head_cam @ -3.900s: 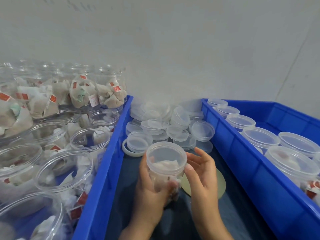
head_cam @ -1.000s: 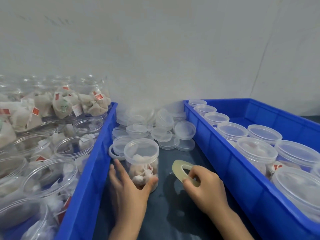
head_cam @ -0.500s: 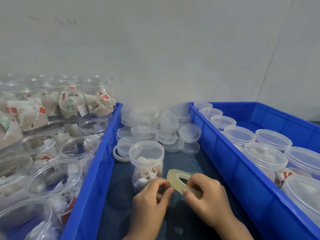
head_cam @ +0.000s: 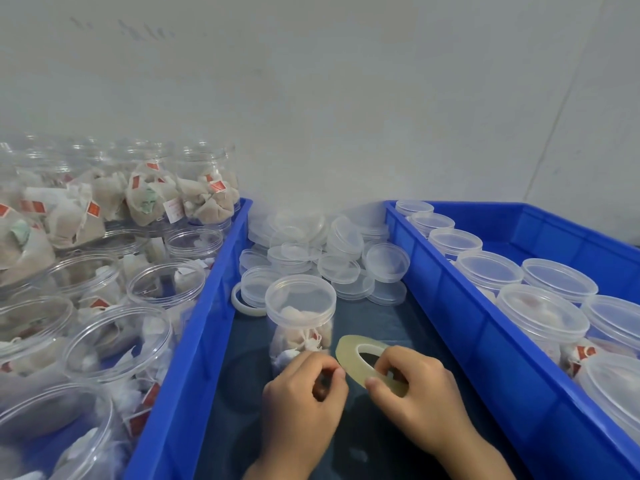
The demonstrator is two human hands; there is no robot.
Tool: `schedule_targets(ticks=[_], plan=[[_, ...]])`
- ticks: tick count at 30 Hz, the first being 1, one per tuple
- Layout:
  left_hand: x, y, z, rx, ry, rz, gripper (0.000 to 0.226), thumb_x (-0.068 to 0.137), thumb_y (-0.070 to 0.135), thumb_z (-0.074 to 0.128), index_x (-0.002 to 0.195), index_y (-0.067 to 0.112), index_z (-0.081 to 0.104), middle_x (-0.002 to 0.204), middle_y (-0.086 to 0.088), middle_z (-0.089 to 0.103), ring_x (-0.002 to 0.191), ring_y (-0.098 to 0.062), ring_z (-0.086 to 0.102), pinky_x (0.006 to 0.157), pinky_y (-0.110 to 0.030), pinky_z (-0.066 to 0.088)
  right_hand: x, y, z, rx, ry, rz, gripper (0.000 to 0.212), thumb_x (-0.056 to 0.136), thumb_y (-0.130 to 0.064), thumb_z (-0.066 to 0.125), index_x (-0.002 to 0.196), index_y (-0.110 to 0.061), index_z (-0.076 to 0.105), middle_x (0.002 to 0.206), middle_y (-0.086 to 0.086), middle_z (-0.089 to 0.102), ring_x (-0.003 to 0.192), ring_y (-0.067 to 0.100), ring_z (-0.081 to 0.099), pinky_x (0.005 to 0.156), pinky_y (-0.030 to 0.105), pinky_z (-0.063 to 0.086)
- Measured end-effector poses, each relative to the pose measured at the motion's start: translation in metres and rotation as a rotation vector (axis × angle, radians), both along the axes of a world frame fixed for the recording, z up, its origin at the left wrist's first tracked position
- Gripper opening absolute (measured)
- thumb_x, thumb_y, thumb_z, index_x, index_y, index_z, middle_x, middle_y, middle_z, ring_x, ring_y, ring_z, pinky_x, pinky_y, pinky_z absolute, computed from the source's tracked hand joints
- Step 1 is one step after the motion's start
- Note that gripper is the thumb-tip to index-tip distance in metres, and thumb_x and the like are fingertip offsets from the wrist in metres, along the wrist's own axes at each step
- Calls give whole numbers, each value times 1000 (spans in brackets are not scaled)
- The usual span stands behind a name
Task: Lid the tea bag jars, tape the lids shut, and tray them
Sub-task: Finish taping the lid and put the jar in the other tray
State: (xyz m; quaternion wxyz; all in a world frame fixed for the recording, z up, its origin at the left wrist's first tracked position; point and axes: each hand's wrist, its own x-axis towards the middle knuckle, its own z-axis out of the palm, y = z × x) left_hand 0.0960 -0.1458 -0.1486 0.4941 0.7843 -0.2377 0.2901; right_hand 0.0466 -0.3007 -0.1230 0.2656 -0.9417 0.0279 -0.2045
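Note:
A lidded clear jar of tea bags [head_cam: 300, 320] stands on the dark table between two blue trays. Just in front of it my right hand [head_cam: 419, 393] grips a yellowish roll of clear tape [head_cam: 360, 356], tilted on edge. My left hand [head_cam: 304, 396] is beside the roll, thumb and fingertips pinched together at its left edge, apparently on the tape's end. The tape strip itself is too thin to make out. The jar stands free of both hands.
A pile of loose clear lids [head_cam: 322, 251] lies behind the jar, with a second tape roll [head_cam: 242, 303] at its left. The left blue tray [head_cam: 194, 327] holds several open jars of tea bags. The right blue tray [head_cam: 460, 306] holds several lidded jars.
My left hand has let go of the jar and come over to the tape roll, now pinching at its edge. My right hand lifted the roll off the table and holds it up.

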Motion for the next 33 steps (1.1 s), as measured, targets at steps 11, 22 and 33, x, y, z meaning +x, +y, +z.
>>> schedule_targets(ticks=[11,22,33], plan=[[4,10,9,265,-234,148,21,74,25,47,60,13,57,55,4,52,39,-16,47,34,-20,37,-1,-9,6,-251,274,63,74,72,-81,18,78,-16,53,65,-2,53,65,8,49,59,25,33],[15,33,23,-30,-302,460,22,84,13,46,72,0,58,67,-10,54,62,-13,38,50,-23,31,-8,-21,17,-38,51,-115,60,59,-85,38,69,-29,58,53,-13,55,61,7,54,56,27,40],[17,22,16,-75,-68,439,25,84,23,46,77,2,59,71,-8,56,56,-23,47,51,-26,31,10,-11,2,-232,-377,-451,62,73,-66,50,60,-7,62,52,11,55,55,32,53,50,33,37]])
